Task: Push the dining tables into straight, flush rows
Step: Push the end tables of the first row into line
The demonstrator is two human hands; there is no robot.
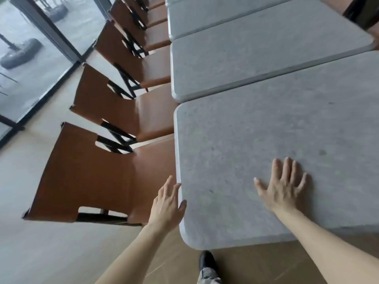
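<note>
A row of grey stone-look dining tables runs away from me. The nearest table (256, 140) fills the lower right of the view. The second table (256, 56) lies just beyond it, with a narrow seam between them, and a third table (215, 15) follows. My right hand (284, 186) lies flat on the nearest tabletop, fingers spread. My left hand (167, 206) is at that table's left edge near the front corner, fingers straight, thumb touching the rim.
Brown leather chairs (98, 177) with black frames line the left side of the tables, seats tucked under the edges. A glass wall (37, 58) stands far left. My shoe (207, 261) is on the wooden floor below the table's front edge.
</note>
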